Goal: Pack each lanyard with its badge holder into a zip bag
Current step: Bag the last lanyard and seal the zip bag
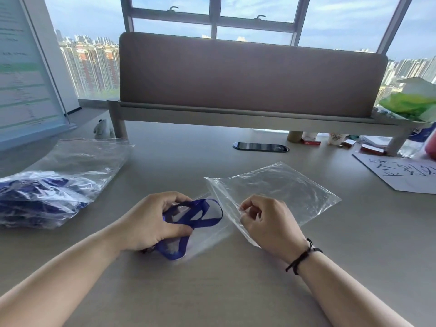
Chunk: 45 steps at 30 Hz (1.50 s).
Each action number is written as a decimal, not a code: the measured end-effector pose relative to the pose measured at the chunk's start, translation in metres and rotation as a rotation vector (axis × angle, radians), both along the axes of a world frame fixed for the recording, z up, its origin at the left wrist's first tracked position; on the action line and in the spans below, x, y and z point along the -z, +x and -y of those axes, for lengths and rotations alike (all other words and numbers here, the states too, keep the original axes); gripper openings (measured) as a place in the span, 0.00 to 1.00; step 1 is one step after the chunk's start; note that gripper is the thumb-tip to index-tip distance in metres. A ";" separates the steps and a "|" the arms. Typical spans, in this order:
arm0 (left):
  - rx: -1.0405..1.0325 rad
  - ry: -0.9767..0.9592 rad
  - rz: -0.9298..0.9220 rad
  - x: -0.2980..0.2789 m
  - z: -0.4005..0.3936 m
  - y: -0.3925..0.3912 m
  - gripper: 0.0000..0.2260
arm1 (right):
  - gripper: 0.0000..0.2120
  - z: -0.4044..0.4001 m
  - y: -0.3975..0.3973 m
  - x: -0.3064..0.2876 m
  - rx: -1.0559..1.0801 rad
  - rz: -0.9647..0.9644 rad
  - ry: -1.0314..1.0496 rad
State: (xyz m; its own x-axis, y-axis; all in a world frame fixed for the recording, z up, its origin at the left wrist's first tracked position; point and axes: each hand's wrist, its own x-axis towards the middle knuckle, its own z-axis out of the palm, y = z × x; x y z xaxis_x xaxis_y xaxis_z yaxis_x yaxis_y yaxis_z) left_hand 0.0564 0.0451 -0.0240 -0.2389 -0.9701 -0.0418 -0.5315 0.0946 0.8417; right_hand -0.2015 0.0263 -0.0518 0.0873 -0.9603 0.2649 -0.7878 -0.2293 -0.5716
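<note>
Your left hand has its fingers curled round a bunched blue lanyard, thumb pressed across the ribbon near the middle; loops of it stick out past your fingertips toward the right, and one loop hangs below your palm onto the desk; a clear badge holder seems to lie under the ribbon, though it is blurred. Your right hand pinches the near edge of a clear zip bag between thumb and forefinger, the other fingers loosely curled (a black cord sits on that wrist); the bag's mouth faces the lanyard, just beside it, and the rest of the bag lies flat on the desk. At far left a larger plastic bag holds more blue lanyards. At far right a white sheet bears large handwritten characters, cut off at the edge; I cannot read them. No brand or label shows on either bag.
</note>
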 end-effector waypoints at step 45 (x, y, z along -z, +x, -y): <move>-0.278 0.381 -0.907 0.006 -0.002 -0.022 0.09 | 0.06 -0.036 0.041 -0.011 -0.399 0.086 -0.387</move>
